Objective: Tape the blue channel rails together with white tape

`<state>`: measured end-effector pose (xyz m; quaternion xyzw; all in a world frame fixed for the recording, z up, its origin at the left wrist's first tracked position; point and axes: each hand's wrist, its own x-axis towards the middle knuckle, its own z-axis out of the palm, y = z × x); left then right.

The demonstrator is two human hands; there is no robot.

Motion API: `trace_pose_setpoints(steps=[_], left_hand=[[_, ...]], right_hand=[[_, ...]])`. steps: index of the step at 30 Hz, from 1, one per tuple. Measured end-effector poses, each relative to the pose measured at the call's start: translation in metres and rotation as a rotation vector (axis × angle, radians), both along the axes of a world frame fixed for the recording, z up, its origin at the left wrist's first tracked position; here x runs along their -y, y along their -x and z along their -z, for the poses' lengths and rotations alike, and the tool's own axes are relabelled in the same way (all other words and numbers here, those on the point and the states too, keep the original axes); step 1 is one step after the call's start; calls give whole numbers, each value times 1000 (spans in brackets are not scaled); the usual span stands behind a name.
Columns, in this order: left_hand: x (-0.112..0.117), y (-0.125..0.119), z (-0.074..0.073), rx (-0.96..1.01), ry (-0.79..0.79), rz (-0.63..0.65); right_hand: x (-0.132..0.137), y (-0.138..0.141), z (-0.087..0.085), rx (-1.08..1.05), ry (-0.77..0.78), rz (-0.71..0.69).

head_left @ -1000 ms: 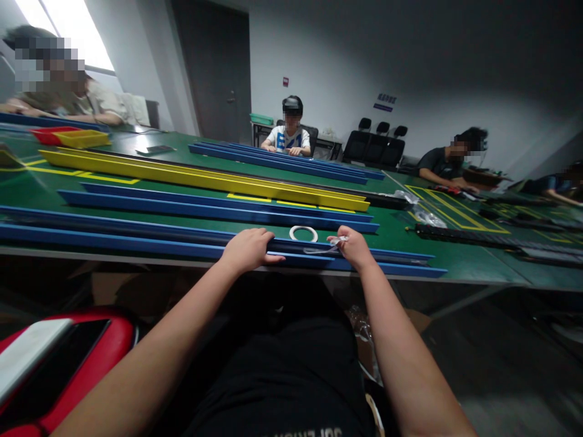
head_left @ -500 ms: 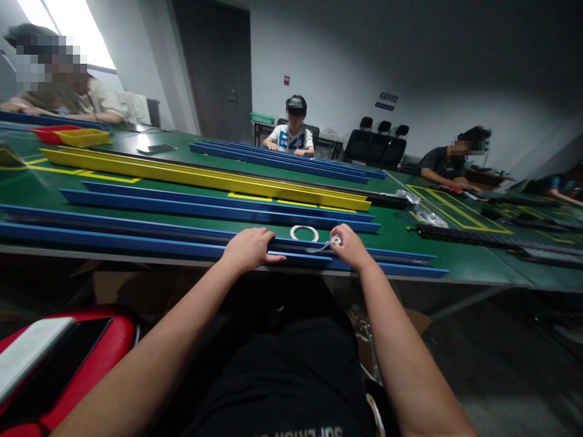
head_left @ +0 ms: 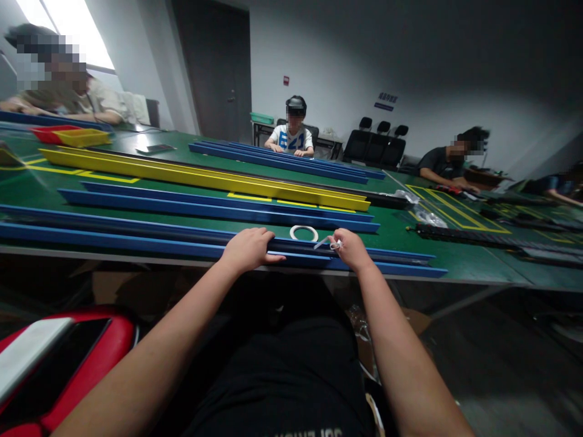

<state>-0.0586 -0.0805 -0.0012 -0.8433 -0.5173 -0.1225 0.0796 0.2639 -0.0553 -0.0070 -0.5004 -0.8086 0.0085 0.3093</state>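
Note:
A long blue channel (head_left: 150, 240) lies along the near table edge with a dark bar (head_left: 200, 240) inside it. Over this channel lies my left hand (head_left: 248, 249), its fingers at the far wall and its thumb stretched along the near one. My right hand (head_left: 350, 249), farther right above the same channel, pinches a thin, curled white strip of tape (head_left: 324, 242). Its loose end points left. Just beyond the channel, between both hands, a white tape roll (head_left: 303, 233) rests flat on the green table. The right fingertips are partly hidden.
Farther back lie another blue channel (head_left: 218, 206), a yellow channel (head_left: 204, 180) and more blue channels (head_left: 277, 162). Red (head_left: 50, 133) and yellow trays (head_left: 82, 137) stand at left. A dark rail (head_left: 492, 235) lies at right. Several people sit around the table (head_left: 460, 258).
The strip in my right hand has lifted and now bends and curls more beside the fingers. My right hand has turned slightly and lowered a little. My left hand has stayed put.

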Motion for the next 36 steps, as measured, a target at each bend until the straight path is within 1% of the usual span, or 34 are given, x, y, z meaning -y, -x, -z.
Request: trace_pose_setpoints(steps=[2, 9, 12, 14, 16, 19, 21, 22, 24, 26, 28, 32, 34, 36], left_hand=[[0, -1, 0, 6, 8, -8], [-5, 1, -3, 2, 64, 9], [-5, -9, -5, -11, 93, 17], [-4, -26, -5, -9, 93, 48], [-1, -51, -4, 11, 78, 94], [2, -94, -2, 27, 86, 112], [3, -119, 1, 25, 67, 124], [4, -127, 2, 26, 50, 124], [4, -138, 3, 31, 27, 127], [4, -140, 4, 36, 18, 127], [4, -138, 4, 35, 16, 119], [3, -136, 3, 32, 13, 115], [3, -133, 3, 29, 12, 124], [4, -124, 3, 25, 12, 125]], right_hand=[[2, 0, 0, -93, 26, -6], [7, 0, -4, -407, 225, 11], [8, 0, -7, -537, 323, -17], [8, -1, -8, -619, 353, -53], [7, -3, -7, -666, 359, -69], [6, -6, -6, -689, 343, -42], [5, -8, -4, -718, 310, -24], [4, -8, -4, -736, 292, -23], [4, -8, -3, -764, 259, -29], [5, -7, -3, -754, 223, -22], [7, -6, -5, -682, 172, -1], [13, -1, -8, -380, 76, 4], [14, 4, -10, -241, 74, -21], [13, 10, -13, -132, 64, -63]])
